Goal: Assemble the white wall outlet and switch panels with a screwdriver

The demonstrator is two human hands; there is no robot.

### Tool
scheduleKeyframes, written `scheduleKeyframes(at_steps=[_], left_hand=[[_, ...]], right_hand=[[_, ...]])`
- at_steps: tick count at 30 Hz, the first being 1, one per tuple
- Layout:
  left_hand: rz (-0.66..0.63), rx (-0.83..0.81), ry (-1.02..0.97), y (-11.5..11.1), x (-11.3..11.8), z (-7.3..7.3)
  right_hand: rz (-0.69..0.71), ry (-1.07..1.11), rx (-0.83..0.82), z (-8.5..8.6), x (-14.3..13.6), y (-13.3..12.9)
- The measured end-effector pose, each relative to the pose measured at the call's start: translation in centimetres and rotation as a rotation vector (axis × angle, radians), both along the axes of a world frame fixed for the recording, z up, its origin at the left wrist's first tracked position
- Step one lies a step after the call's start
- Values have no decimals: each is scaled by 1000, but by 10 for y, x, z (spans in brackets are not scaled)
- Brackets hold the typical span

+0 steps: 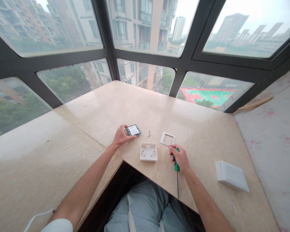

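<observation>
Between the thumb and fingers of my left hand (122, 137) is a wall socket (133, 130) with a white face and a dark frame. My right hand (180, 158) is closed round the green handle of a screwdriver (177, 167), its shaft pointing back toward me. Just beyond my right fingertips lies a white square cover frame (164, 138); whether they touch it I cannot tell. A white open mounting box (148, 152) sits on the counter between my hands. Two small screws (149, 133) lie behind the box.
The beige stone counter (200, 135) has its front edge by my lap. A white box-shaped thing (232, 175) stands at the right, near the papered wall (270, 141). Dark window frames (145, 62) border the back. A white cable (37, 216) shows at lower left.
</observation>
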State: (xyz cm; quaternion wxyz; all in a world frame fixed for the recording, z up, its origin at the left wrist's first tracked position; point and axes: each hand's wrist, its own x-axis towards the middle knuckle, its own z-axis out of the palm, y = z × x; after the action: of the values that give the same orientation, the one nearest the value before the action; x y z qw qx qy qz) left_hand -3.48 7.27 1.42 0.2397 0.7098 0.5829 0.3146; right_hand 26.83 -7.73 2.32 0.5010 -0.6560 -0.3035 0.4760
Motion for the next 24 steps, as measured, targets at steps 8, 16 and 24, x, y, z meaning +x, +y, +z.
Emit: scheduleKeyframes(at_steps=[8, 16, 24], left_hand=[[-3, -44, 6, 18, 13, -2], [-9, -15, -28, -1, 12, 21], [-435, 34, 64, -100, 45, 23]], right_hand=[[8, -9, -4, 2, -1, 1], [3, 4, -4, 0, 0, 2], [-30, -2, -21, 0, 1, 2]])
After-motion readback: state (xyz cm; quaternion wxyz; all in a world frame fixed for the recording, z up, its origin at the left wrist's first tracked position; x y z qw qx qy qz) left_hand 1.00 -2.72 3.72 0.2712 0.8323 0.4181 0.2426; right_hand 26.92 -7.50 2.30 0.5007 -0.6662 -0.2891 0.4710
